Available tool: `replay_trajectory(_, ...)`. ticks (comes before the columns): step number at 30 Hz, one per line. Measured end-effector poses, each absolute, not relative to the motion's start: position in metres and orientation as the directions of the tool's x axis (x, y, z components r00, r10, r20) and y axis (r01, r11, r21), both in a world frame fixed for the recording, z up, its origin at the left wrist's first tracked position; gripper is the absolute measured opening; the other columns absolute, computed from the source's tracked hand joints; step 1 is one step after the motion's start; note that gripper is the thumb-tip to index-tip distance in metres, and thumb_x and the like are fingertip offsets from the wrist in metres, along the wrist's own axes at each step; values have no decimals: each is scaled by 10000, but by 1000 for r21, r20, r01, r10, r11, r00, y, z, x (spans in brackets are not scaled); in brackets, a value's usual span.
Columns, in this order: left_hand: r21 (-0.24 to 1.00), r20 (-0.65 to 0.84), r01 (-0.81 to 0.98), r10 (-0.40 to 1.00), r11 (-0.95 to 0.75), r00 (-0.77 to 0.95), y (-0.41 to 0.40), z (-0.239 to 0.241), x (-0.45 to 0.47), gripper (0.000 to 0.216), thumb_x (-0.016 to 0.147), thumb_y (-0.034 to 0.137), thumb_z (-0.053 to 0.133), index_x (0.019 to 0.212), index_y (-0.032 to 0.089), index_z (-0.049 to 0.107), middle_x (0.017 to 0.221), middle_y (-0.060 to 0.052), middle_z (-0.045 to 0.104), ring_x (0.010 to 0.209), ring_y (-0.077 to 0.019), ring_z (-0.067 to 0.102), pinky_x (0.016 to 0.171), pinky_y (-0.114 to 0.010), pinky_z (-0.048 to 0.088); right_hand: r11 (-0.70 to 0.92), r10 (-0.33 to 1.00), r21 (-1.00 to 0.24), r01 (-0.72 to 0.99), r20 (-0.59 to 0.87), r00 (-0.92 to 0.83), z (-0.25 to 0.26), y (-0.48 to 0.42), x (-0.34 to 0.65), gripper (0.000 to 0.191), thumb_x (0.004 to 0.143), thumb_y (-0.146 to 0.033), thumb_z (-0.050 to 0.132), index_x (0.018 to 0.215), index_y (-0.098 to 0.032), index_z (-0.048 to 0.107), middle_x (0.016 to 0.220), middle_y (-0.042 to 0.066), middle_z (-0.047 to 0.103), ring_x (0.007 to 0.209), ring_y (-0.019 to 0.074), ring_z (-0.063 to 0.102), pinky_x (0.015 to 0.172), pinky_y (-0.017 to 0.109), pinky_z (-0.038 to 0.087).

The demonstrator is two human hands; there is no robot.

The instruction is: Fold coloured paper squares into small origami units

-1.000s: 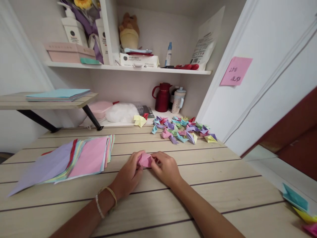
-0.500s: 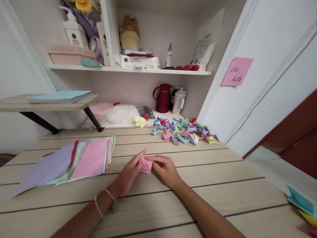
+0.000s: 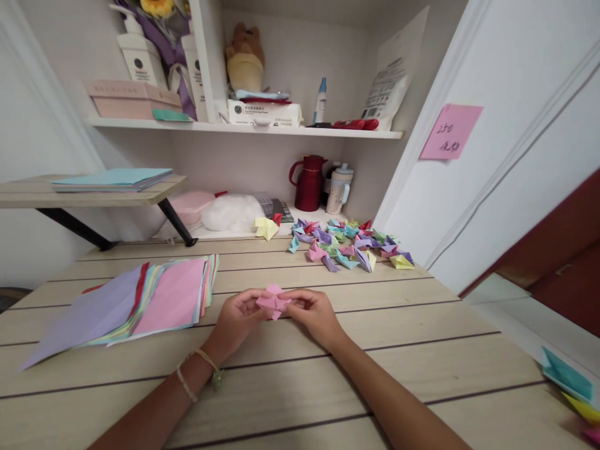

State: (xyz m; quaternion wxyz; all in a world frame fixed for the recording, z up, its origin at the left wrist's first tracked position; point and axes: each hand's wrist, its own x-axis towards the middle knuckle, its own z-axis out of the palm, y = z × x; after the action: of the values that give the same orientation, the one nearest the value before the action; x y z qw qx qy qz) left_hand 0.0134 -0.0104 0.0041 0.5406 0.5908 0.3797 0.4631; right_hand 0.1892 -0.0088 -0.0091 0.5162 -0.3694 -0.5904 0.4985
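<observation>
A small folded piece of pink origami paper [image 3: 274, 302] is held between both hands above the table's middle. My left hand [image 3: 238, 319] pinches its left side, thumb toward me. On the opposite side my right hand [image 3: 313, 317] grips it with thumb and fingers. Points of the paper stick out above and below the fingertips, with a crease down its centre. Beyond the hands lies a pile of small folded paper boats [image 3: 351, 244] in many colours. To the left are overlapping stacks of coloured paper sheets [image 3: 171, 297].
A raised wooden stand [image 3: 150, 199] with black legs bears blue paper sheets [image 3: 112, 178]. A larger pale yellow folded paper [image 3: 266, 228] sits at the back edge. Behind stand a red jug [image 3: 309, 184] and a cup [image 3: 339, 190]. At the right edge is a teal folded paper [image 3: 567, 375].
The pink paper has changed from a flat, squarish shape to a spread one with several points. My left fingers have shifted to pinch its left end; the right hand stays on its right side.
</observation>
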Motion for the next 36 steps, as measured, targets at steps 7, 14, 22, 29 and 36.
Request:
replay_trajectory(7,951,221,155,938,-268,267,-14,10,14,262,763,329,537,596,151,631,609,-15,619,639,-152,571,643,-257,457,250,955,-964,-93,261,-139,-6,-8,190,226,670,-379,665,662,-154,658,650,29,643,608,142,578,588,248,484)
replay_trajectory(14,986,170,-37,956,-165,240,-13,6,16,222,750,295,564,937,177,540,600,23,609,505,-116,558,514,-234,452,256,949,-957,-138,276,-151,-8,-10,185,223,673,-348,673,787,-177,587,561,-29,563,529,106,540,522,216,477)
replay_trajectory(22,990,142,-48,968,-135,206,-11,2,16,376,603,239,707,947,132,600,854,-68,687,779,-193,633,726,-329,517,398,911,-909,123,375,-172,-4,-12,189,387,633,-284,710,1006,-206,648,876,59,652,744,177,594,688,295,491)
replay_trajectory(29,978,206,10,966,-210,155,-11,5,16,343,688,267,637,1004,138,603,982,-90,667,890,-201,616,812,-329,482,502,865,-836,224,479,-151,-3,-11,191,296,729,-234,628,1024,-233,642,863,47,636,755,162,569,678,280,466)
replay_trajectory(36,984,176,-28,979,-174,100,-9,10,15,245,712,265,616,928,153,595,843,-45,693,742,-161,640,712,-271,491,538,843,-815,215,519,-138,-5,-12,191,407,739,-190,600,1142,-241,567,972,48,642,741,147,596,662,260,492)
